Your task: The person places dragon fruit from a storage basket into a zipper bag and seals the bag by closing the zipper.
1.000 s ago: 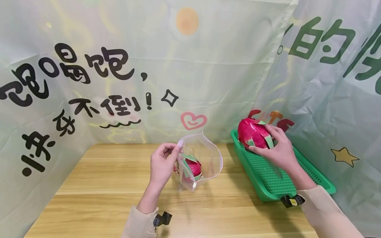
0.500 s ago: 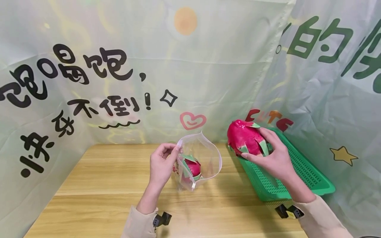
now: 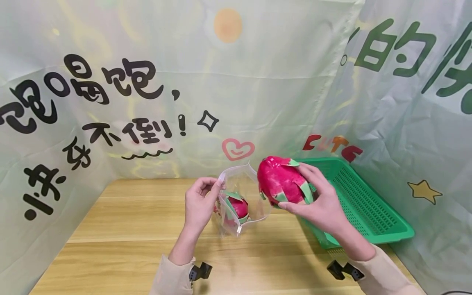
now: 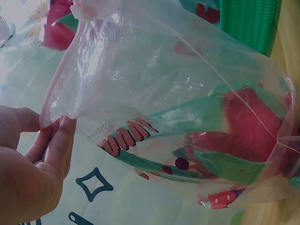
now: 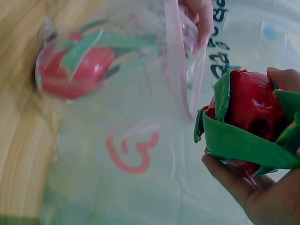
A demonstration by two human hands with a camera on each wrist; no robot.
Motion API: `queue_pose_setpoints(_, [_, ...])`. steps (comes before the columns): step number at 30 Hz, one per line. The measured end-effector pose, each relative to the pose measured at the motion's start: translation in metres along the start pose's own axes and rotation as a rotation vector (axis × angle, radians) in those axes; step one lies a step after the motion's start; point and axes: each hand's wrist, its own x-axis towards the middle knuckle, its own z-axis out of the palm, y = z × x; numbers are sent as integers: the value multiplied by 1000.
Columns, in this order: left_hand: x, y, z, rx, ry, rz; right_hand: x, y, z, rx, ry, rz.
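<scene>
Fruit (image 3: 279,182), glossy and rounded, fills the gripping right hand (image 3: 326,207); the left hand (image 3: 198,203) pinches a crinkled bag (image 4: 136,61).

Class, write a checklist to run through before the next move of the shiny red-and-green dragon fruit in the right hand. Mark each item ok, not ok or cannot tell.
1. Left hand pinches the rim of the clear plastic zip bag: ok.
2. Bag's mouth is open: ok, seen in the head view.
3. Right hand grips the shiny red-and-green dragon fruit: ok, fingers and thumb on opposite sides.
4. Held fruit is inside the bag: not ok, it is outside, on the mouth's right in the head view.
5. Room remains beside the red-and-green fruit already bagged: cannot tell; the film's stretch is unknown.
</scene>
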Motion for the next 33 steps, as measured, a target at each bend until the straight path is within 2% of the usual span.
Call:
queue_pose_setpoints(8, [0,0,0,-30,-11,-2,-4,-11,23,119,-93,-29])
queue_pose_setpoints(14, [0,1,0,-48,-30,-17,-6,-14,37,186,-148,-19])
queue_pose_setpoints(23, [-1,0,1,-30,-37,-2,-2,-16,49,58,-169,10])
queue_pose_setpoints(33, [-1,-1,0,-7,-40,14,-1,-5,56,-80,-141,-61])
